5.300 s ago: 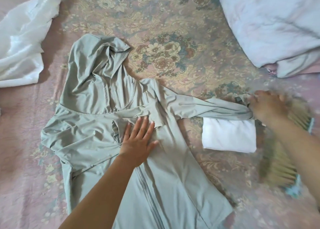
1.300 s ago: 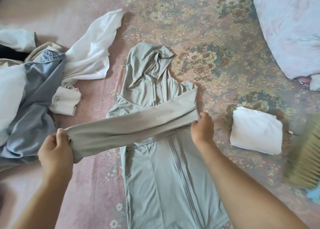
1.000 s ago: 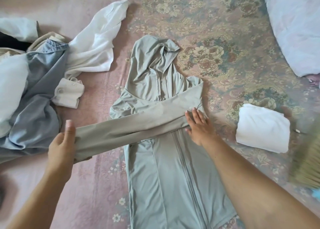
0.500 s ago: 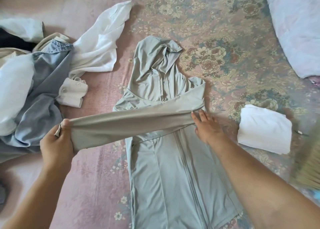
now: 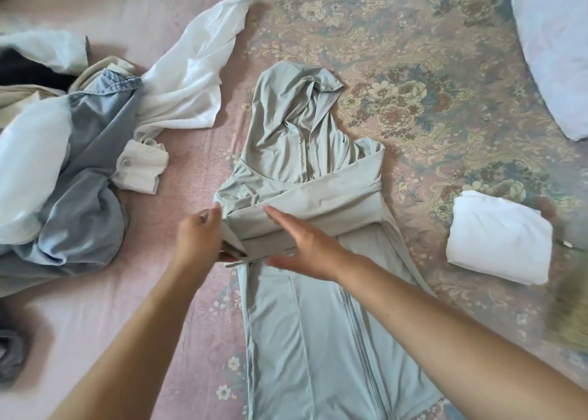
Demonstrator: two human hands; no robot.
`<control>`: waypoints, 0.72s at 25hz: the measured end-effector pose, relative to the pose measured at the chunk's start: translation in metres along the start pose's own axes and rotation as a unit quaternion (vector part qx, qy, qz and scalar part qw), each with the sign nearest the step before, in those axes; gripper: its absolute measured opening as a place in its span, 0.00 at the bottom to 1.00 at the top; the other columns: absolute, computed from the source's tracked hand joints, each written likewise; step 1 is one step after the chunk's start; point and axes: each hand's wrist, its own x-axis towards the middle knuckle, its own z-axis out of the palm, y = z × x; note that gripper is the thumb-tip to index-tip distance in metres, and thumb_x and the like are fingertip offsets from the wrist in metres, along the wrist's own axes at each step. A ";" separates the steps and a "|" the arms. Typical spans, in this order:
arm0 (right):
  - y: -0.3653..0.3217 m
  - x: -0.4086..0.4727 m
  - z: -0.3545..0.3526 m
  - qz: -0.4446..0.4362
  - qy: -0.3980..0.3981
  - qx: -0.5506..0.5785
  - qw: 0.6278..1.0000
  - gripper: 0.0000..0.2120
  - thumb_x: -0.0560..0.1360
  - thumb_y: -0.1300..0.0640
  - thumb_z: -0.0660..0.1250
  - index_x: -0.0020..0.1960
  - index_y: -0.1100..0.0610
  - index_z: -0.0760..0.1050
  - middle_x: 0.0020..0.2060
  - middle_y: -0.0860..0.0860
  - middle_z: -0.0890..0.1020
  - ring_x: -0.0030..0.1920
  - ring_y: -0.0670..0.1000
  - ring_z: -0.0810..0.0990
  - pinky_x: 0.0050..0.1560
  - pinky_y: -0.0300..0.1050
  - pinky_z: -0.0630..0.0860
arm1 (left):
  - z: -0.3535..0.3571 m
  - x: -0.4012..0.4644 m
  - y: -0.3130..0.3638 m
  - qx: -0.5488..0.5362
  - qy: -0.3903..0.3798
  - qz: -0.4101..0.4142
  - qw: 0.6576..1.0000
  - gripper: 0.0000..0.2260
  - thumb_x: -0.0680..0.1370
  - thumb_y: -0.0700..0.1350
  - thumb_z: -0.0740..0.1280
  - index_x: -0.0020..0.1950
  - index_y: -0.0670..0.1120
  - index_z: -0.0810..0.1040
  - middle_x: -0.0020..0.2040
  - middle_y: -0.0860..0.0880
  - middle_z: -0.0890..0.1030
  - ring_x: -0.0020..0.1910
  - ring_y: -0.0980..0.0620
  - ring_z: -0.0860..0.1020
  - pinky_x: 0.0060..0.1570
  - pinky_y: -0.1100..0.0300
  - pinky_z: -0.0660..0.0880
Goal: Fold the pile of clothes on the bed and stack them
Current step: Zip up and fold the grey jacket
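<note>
A smooth grey-green hoodie (image 5: 318,324) lies flat on the floral bed (image 5: 445,69). The left hand (image 5: 199,238) pinches its doubled sleeve (image 5: 302,216); the right hand (image 5: 305,244) lies flat on it, fingers straight. The hem runs out of view

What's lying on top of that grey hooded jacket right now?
A folded sleeve lies across the chest of the hooded jacket, with the right hand flat on it and the left hand gripping its fold. The chest beneath is hidden.

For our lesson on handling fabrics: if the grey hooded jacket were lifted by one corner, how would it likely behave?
The grey hooded jacket would probably hang limp: its hood lies in soft creases. It looks thin, so likely light. Its smooth sheen suggests the folded sleeve might slide open once the right hand lifts.
</note>
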 end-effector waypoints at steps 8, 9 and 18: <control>0.018 0.025 -0.003 0.175 0.251 0.219 0.926 0.05 0.75 0.65 0.64 0.43 0.57 0.76 0.34 0.50 0.78 0.35 0.42 0.75 0.37 0.41 0.70 | 0.035 0.016 0.002 0.028 -0.071 0.111 0.991 0.16 0.83 0.54 0.53 0.65 0.50 0.72 0.53 0.48 0.80 0.51 0.51 0.79 0.54 0.53 0.74; 0.030 0.027 -0.006 0.205 0.248 0.196 0.926 0.04 0.76 0.64 0.64 0.45 0.59 0.77 0.37 0.53 0.79 0.38 0.46 0.76 0.40 0.45 0.70 | 0.034 0.022 -0.013 0.132 -0.044 0.141 0.980 0.19 0.83 0.52 0.53 0.71 0.48 0.66 0.61 0.46 0.77 0.59 0.48 0.75 0.62 0.49 0.71; 0.061 0.026 -0.004 0.241 0.270 -0.074 0.929 0.18 0.74 0.65 0.64 0.63 0.60 0.72 0.53 0.57 0.79 0.53 0.58 0.77 0.52 0.47 0.72 | 0.062 0.052 -0.125 0.648 -0.130 0.313 0.682 0.30 0.82 0.55 0.48 0.74 0.49 0.30 0.75 0.47 0.31 0.74 0.46 0.33 0.72 0.52 0.34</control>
